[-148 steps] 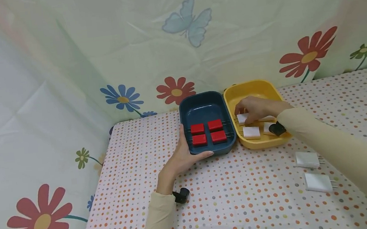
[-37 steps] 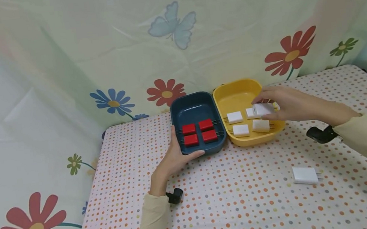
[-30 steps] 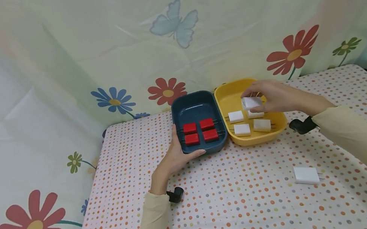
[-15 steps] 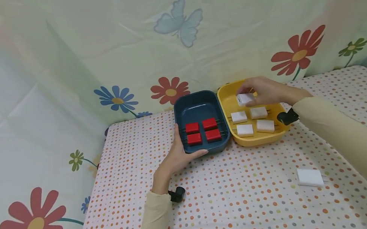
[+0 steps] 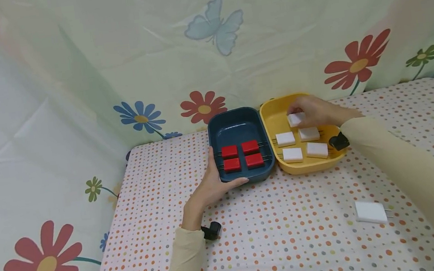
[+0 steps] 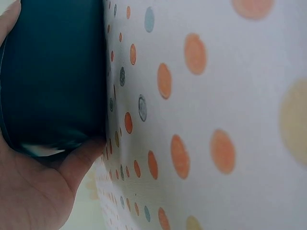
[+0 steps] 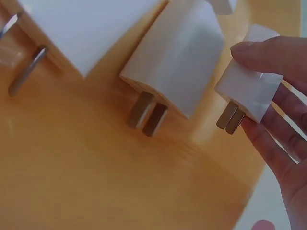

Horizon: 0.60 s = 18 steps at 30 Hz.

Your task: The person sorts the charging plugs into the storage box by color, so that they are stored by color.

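Observation:
My right hand (image 5: 312, 111) pinches a white charger plug (image 7: 252, 79) between thumb and fingers, low over the back of the yellow tray (image 5: 273, 118). In the right wrist view its two flat metal prongs stick out below. Several other white charger plugs (image 5: 292, 155) lie in the front part of that tray. My left hand (image 5: 208, 188) rests against the front left corner of the dark blue tray (image 5: 236, 126), its thumb straight along the front wall and its fingers along the left side. Several red plugs (image 5: 254, 160) with metal prongs lie in two rows inside the blue tray.
One more white charger plug (image 5: 371, 212) lies on the dotted tablecloth (image 5: 284, 230) to the front right, prongs pointing right. The two trays stand side by side, close to the flowered curtain (image 5: 282, 34) at the table's back edge.
My right hand has brought a white charger plug in from the right and lowered it towards the back of the yellow tray. My left hand has stayed at the blue tray.

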Motion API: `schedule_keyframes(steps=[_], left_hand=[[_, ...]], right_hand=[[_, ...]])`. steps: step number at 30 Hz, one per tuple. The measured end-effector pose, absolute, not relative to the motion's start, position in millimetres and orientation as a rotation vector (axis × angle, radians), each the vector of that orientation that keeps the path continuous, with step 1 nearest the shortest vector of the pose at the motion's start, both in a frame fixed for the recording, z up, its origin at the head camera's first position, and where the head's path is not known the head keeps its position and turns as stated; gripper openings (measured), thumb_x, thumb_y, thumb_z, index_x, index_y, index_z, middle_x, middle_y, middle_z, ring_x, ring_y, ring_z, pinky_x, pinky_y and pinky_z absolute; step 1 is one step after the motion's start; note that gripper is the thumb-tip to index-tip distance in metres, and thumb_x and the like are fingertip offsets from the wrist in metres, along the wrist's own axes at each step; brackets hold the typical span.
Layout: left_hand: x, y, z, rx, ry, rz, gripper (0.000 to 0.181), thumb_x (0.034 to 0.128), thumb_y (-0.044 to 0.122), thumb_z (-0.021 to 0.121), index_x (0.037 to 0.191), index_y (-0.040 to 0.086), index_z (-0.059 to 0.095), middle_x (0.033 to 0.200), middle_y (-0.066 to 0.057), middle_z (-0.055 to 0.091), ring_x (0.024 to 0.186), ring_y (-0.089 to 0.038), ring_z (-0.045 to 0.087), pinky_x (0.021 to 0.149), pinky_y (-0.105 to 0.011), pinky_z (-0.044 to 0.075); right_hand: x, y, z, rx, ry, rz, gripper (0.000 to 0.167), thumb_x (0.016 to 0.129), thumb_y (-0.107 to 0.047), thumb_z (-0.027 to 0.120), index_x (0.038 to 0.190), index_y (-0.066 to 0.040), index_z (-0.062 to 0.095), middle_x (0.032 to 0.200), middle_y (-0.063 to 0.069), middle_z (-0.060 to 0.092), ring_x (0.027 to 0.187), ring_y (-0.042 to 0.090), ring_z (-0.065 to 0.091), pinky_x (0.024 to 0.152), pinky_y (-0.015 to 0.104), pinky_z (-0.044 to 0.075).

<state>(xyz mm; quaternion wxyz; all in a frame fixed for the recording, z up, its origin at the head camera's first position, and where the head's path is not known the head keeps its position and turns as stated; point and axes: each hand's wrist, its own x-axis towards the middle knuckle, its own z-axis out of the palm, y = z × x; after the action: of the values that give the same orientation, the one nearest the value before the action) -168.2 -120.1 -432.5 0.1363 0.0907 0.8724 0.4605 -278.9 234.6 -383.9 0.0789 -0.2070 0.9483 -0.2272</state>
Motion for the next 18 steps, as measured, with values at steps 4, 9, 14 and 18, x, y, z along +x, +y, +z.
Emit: schedule_keyframes(steps=[4, 9, 14, 18], left_hand=[[-169.5, -120.6, -433.0, 0.261, 2.520, 1.336, 0.132, 0.0874, 0.041, 0.086, 0.166, 0.024, -0.019, 0.176, -0.004, 0.003, 0.160, -0.026, 0.011, 0.123, -0.058, 0.026], [-169.7, -120.7, -434.2, 0.262, 2.520, 1.335, 0.133, 0.0870, 0.042, 0.086, 0.166, 0.023, -0.019, 0.176, -0.004, 0.004, 0.160, -0.026, 0.011, 0.123, -0.058, 0.027], [-169.3, -120.9, -432.9, 0.260, 2.516, 1.333, 0.133, 0.0867, 0.043, 0.086, 0.166, 0.024, -0.019, 0.176, -0.003, 0.004, 0.160, -0.026, 0.012, 0.123, -0.057, 0.028], [-168.9, -120.8, -432.4, 0.239, 2.512, 1.328, 0.133, 0.0867, 0.043, 0.086, 0.166, 0.026, -0.019, 0.176, -0.004, 0.005, 0.159, -0.026, 0.012, 0.123, -0.057, 0.028]], right_hand=[[-282.9, 234.2, -388.5, -0.648, 2.840, -0.646, 0.037, 0.086, 0.006, 0.080, 0.120, 0.011, 0.067, 0.119, 0.027, 0.067, 0.110, 0.040, 0.060, 0.103, 0.060, 0.049], [-285.8, 232.9, -393.1, -0.679, 2.859, -0.605, 0.037, 0.086, 0.009, 0.078, 0.120, 0.012, 0.067, 0.121, 0.029, 0.067, 0.114, 0.043, 0.060, 0.103, 0.060, 0.048], [-287.0, 230.5, -396.6, -0.595, 2.854, -0.590, 0.034, 0.088, 0.011, 0.074, 0.121, 0.013, 0.066, 0.124, 0.032, 0.065, 0.117, 0.045, 0.058, 0.105, 0.061, 0.047], [-289.0, 230.1, -400.3, -0.547, 2.845, -0.582, 0.033, 0.088, 0.011, 0.074, 0.120, 0.013, 0.066, 0.125, 0.033, 0.063, 0.117, 0.046, 0.057, 0.105, 0.061, 0.047]])
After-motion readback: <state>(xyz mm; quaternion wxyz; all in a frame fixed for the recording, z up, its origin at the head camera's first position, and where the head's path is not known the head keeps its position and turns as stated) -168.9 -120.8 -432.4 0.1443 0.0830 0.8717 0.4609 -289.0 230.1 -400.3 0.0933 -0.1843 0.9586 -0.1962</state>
